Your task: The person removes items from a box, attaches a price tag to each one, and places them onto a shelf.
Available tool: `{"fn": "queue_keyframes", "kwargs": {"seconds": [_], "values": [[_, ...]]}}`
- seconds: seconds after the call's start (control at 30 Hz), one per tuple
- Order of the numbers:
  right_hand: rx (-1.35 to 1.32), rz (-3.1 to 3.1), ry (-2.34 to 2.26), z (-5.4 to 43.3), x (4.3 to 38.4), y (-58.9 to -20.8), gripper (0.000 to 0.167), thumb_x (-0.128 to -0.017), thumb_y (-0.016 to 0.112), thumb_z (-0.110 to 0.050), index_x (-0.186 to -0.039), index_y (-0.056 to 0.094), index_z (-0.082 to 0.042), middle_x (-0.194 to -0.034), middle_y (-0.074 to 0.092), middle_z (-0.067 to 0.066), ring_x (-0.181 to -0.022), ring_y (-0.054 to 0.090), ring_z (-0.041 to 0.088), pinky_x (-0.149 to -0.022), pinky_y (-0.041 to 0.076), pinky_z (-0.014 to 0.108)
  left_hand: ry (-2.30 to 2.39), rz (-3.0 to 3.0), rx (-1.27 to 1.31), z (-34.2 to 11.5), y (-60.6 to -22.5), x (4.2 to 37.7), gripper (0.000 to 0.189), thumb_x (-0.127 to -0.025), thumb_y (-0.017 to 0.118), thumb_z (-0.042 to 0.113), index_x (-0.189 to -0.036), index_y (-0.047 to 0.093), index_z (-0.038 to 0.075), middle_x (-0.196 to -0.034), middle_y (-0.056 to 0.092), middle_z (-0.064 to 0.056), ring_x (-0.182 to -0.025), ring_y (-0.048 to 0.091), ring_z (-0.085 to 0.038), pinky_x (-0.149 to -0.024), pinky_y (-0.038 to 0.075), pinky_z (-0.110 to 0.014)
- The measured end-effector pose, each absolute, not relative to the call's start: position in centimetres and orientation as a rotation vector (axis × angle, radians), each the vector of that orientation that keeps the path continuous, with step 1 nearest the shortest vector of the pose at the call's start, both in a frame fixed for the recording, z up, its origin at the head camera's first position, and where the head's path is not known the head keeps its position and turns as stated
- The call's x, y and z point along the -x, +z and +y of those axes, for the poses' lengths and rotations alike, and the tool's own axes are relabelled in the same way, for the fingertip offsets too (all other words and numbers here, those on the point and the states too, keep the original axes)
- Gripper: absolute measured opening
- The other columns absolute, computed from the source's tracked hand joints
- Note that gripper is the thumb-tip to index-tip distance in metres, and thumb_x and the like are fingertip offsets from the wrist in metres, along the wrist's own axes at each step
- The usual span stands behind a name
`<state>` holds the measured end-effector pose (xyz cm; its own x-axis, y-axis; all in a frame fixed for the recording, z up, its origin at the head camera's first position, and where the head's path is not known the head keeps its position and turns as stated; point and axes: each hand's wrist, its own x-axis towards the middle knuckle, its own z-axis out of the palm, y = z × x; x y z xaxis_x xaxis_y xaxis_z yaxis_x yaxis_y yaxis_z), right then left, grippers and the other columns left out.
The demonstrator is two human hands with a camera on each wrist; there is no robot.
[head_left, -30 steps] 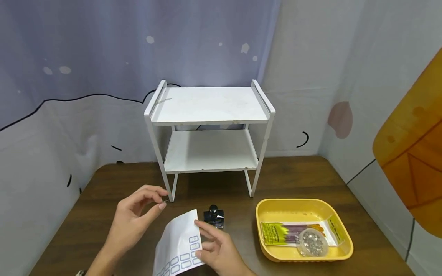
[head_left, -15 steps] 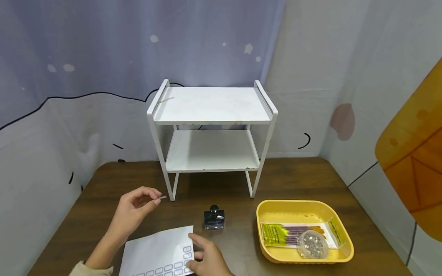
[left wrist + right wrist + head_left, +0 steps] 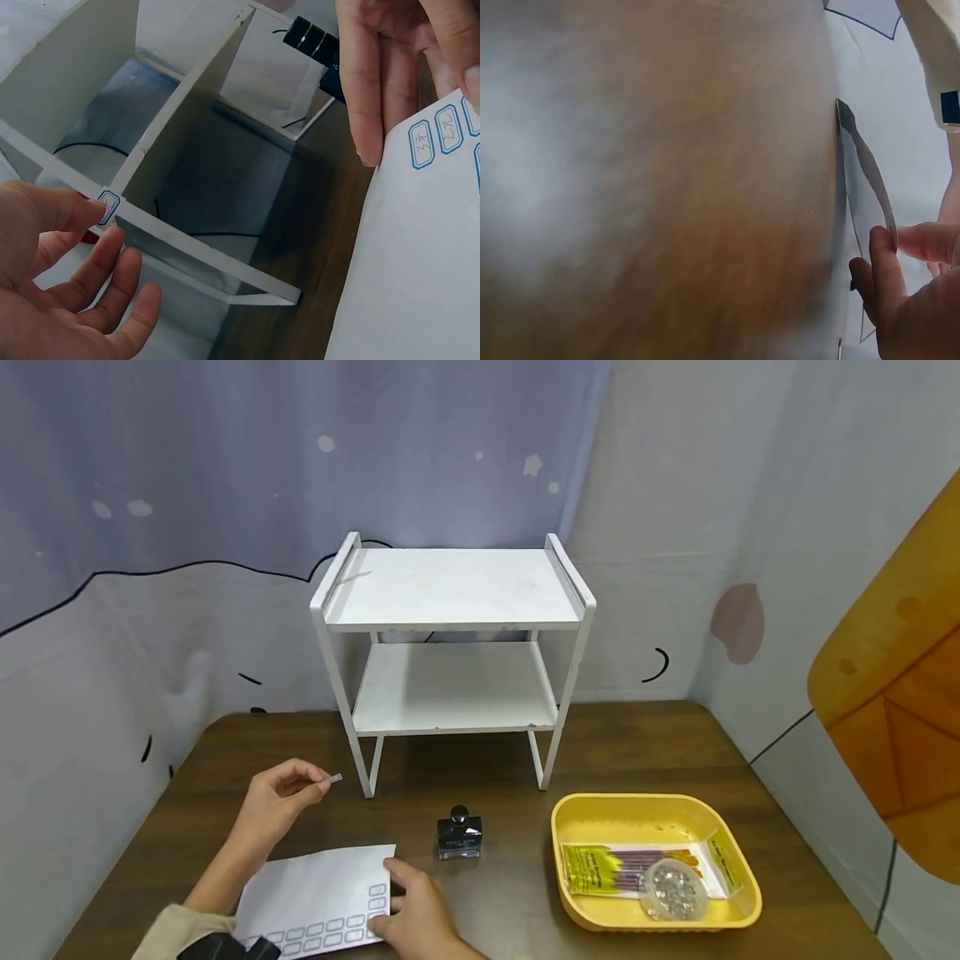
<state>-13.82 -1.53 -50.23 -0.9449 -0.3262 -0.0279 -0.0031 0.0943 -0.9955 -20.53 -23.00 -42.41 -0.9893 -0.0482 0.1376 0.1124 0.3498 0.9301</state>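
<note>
Fingers (image 3: 52, 206) pinch label (image 3: 110, 207), left hand (image 3: 276, 803) aloft; right hand (image 3: 418, 908) grips sheet (image 3: 318, 887).

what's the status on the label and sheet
Left hand pinches small label. Right hand holds the sheet by its edge. Dark bottle stands nearby, apart from the sheet.

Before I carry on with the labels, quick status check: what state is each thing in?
Small label: loose, pinched by the left hand
Label sheet: held at its edge by the right hand, labels on it
Dark bottle: upright, top on
White rack: standing upright
Yellow tray: right way up, loaded
Packet: lying inside the tray, whether sealed unclear
Round tub: overlapping the packet, pieces inside, lid unclear
</note>
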Motion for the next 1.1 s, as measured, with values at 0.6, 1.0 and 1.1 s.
{"fn": "queue_keyframes", "kwargs": {"seconds": [0.6,1.0,1.1], "values": [[0.377,2.231,-1.711,1.4,13.9,-48.2,0.059,-0.076,0.077,0.007,-0.131,0.057,0.005,-0.124,0.062,0.029,-0.103,0.07,0.037,-0.081,0.059,0.035,-1.714,-2.497,0.058,-22.6,-43.3,20.8,0.017,-0.093,0.069,0.011,-0.098,0.063,-0.004,-0.096,0.067,0.006,-0.089,0.063,0.001,-0.079,0.054,-0.017],[0.389,2.293,-2.194,7.5,15.2,-45.8,0.05,-0.08,0.079,-0.001,-0.127,0.062,0.003,-0.108,0.066,0.025,-0.093,0.065,0.014,-0.074,0.056,0.023,-1.789,-2.482,0.067,-21.1,-44.4,20.9,0.011,-0.09,0.069,0.003,-0.095,0.063,-0.004,-0.095,0.067,-0.001,-0.086,0.064,-0.003,-0.079,0.054,-0.019],[0.353,2.514,-2.166,8.0,15.8,-46.4,0.053,-0.077,0.08,-0.001,-0.128,0.064,-0.003,-0.111,0.064,0.021,-0.099,0.061,0.018,-0.075,0.055,0.027,-1.809,-2.462,0.089,-20.8,-44.8,20.9,0.011,-0.09,0.069,0.001,-0.094,0.062,-0.006,-0.092,0.066,0.001,-0.084,0.064,-0.003,-0.078,0.054,-0.019]]}}
